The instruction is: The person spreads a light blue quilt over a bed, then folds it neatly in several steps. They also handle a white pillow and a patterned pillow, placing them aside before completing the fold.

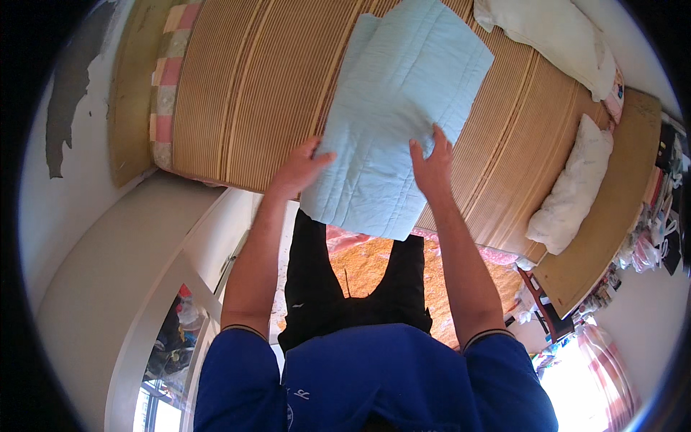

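The quilt [392, 119] is matt, stitched cloth, the bed mat [281, 93] ribbed, the headboard [612, 209] smooth-looking wood.

Striped brown bed [273, 79], pale-blue quilt [392, 108], two white pillows [574, 186]

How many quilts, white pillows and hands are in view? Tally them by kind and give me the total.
Quilt: 1
White pillows: 2
Hands: 2
Total: 5

Pale-blue quilted cloth [403, 86], folded, lying on striped mat [273, 93], overhanging near edge.
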The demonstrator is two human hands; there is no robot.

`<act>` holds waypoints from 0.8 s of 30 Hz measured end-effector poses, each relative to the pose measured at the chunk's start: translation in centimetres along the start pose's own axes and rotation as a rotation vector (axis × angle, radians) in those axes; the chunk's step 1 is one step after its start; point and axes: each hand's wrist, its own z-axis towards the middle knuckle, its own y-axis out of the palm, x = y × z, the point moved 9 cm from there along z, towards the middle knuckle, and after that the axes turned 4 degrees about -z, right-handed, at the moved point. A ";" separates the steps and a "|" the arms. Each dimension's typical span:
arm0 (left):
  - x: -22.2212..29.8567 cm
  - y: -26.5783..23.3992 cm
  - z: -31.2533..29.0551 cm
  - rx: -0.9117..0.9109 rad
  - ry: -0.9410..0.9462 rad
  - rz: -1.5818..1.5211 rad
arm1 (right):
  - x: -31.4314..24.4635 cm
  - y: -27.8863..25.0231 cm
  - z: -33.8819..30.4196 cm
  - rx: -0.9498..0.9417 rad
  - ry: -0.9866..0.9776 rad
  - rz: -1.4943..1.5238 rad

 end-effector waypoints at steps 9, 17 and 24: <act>-14.8 3.3 -2.3 0.169 -0.106 -0.306 | -6.0 1.7 -0.7 -0.005 -0.189 -0.127; -9.3 2.8 -5.4 0.228 0.023 0.067 | -3.2 2.8 -2.3 -0.042 -0.142 -0.130; -16.9 -3.9 -0.6 0.466 -0.097 0.581 | -1.7 4.0 -4.9 0.021 -0.264 -0.146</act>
